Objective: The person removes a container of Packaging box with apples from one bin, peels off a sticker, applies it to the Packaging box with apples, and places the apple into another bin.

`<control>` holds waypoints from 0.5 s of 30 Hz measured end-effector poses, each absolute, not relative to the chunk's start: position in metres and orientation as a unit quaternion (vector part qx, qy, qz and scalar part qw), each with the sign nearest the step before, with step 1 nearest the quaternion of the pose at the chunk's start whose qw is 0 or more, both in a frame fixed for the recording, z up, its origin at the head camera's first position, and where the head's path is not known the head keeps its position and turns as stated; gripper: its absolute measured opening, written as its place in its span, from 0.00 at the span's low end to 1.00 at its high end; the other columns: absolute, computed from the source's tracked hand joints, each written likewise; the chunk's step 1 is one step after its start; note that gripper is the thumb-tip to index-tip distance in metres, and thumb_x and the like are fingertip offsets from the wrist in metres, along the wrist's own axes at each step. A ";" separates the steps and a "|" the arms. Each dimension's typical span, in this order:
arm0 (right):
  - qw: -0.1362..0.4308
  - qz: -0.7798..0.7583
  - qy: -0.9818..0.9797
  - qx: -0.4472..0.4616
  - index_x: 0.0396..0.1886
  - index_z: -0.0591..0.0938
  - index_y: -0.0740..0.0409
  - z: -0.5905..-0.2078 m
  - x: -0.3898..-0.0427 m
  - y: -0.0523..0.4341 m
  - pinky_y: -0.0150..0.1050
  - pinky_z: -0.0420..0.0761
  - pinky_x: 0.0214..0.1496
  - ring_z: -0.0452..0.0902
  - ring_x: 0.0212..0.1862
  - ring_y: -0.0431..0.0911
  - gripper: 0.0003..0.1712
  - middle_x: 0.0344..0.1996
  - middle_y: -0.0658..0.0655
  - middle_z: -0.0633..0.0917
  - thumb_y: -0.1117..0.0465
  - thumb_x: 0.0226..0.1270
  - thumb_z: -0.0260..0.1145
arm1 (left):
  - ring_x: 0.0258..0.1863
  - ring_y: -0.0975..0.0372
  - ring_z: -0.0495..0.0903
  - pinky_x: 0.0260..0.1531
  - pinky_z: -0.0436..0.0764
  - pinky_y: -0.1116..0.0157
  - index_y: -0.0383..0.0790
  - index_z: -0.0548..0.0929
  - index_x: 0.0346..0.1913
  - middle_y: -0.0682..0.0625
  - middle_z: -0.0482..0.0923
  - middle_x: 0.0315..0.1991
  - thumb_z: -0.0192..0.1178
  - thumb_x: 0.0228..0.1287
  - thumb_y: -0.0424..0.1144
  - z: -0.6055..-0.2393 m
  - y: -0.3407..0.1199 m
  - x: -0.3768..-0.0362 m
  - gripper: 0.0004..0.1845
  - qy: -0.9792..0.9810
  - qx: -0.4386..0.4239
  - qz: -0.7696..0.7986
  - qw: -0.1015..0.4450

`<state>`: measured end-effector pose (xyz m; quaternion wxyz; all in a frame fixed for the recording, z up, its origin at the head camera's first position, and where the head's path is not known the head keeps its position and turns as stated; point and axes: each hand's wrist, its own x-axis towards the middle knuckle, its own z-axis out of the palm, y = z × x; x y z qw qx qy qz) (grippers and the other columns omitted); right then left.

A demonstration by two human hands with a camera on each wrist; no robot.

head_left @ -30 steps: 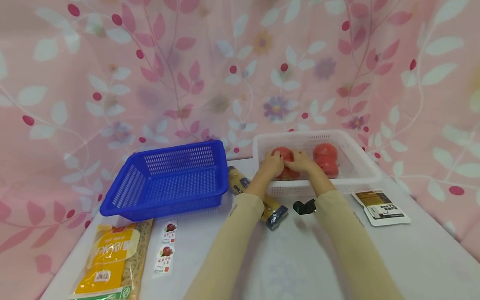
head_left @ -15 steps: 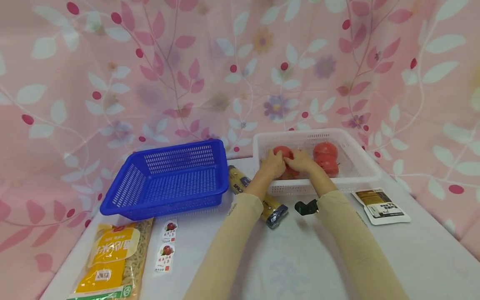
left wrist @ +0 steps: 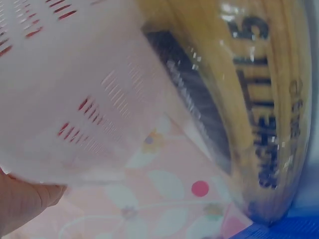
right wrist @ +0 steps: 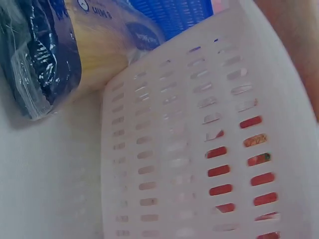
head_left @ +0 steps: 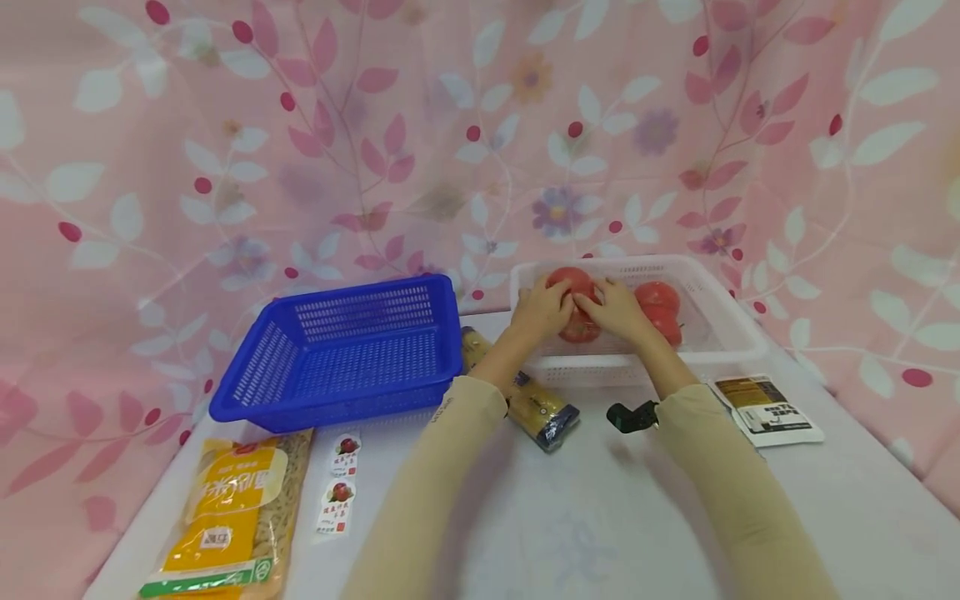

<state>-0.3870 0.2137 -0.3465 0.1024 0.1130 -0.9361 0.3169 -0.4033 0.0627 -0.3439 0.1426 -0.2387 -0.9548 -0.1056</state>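
Two red tomatoes [head_left: 572, 283] are held between my hands over the left part of a white perforated basket [head_left: 645, 360]. My left hand [head_left: 542, 312] grips them from the left, fingers curled over the upper one. From the right, my right hand [head_left: 619, 313] grips them with its thumb across the front. More tomatoes [head_left: 660, 310] lie in the basket's right half. Part of the left hand [left wrist: 27, 201] shows past the basket rim in the left wrist view. Through the slots of the basket wall [right wrist: 169, 149], red shows in the right wrist view.
A blue perforated basket [head_left: 337, 408] stands on the left. Between the baskets lies a spaghetti pack [head_left: 542, 408], partly under the left forearm. A yellow pasta bag [head_left: 232, 508] and two stickers [head_left: 339, 492] lie front left, a white-and-brown pouch [head_left: 768, 408] at right.
Both hands have risen slightly with the two tomatoes, which now sit higher against the basket's back wall. The view has shifted a little; other things stay put.
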 end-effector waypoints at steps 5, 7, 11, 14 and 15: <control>0.116 0.312 -0.935 0.117 0.65 0.59 0.75 -0.331 -0.372 0.209 0.64 0.54 0.61 0.50 0.64 0.70 0.38 0.64 0.78 0.54 0.48 0.68 0.52 | 0.64 0.55 0.59 0.57 0.63 0.52 0.48 0.69 0.64 0.43 0.62 0.65 0.40 0.70 0.48 -0.325 0.050 -0.390 0.23 -0.951 -0.246 -0.127 0.138; 0.124 0.314 -0.933 0.124 0.65 0.59 0.74 -0.326 -0.365 0.206 0.64 0.55 0.60 0.51 0.64 0.70 0.38 0.64 0.78 0.55 0.48 0.68 0.53 | 0.65 0.55 0.58 0.57 0.63 0.52 0.48 0.69 0.64 0.42 0.62 0.64 0.40 0.70 0.49 -0.319 0.045 -0.383 0.23 -0.949 -0.248 -0.131 0.141; 0.137 0.326 -0.925 0.138 0.65 0.61 0.71 -0.317 -0.349 0.201 0.62 0.65 0.56 0.64 0.57 0.68 0.37 0.65 0.75 0.55 0.48 0.67 0.55 | 0.65 0.55 0.57 0.58 0.63 0.52 0.46 0.68 0.64 0.41 0.62 0.64 0.40 0.70 0.48 -0.308 0.031 -0.369 0.24 -0.943 -0.262 -0.129 0.157; 0.154 0.326 -0.921 0.146 0.64 0.63 0.70 -0.312 -0.337 0.197 0.61 0.68 0.53 0.69 0.54 0.67 0.37 0.65 0.75 0.56 0.48 0.67 0.55 | 0.63 0.51 0.60 0.58 0.64 0.51 0.46 0.68 0.64 0.40 0.60 0.65 0.41 0.69 0.49 -0.302 0.019 -0.356 0.25 -0.937 -0.271 -0.153 0.161; 0.159 0.324 -0.921 0.145 0.64 0.63 0.70 -0.311 -0.332 0.196 0.61 0.68 0.54 0.68 0.55 0.67 0.37 0.65 0.74 0.57 0.47 0.67 0.55 | 0.63 0.50 0.61 0.58 0.64 0.51 0.45 0.69 0.64 0.40 0.60 0.65 0.42 0.68 0.50 -0.300 0.015 -0.352 0.25 -0.933 -0.276 -0.165 0.165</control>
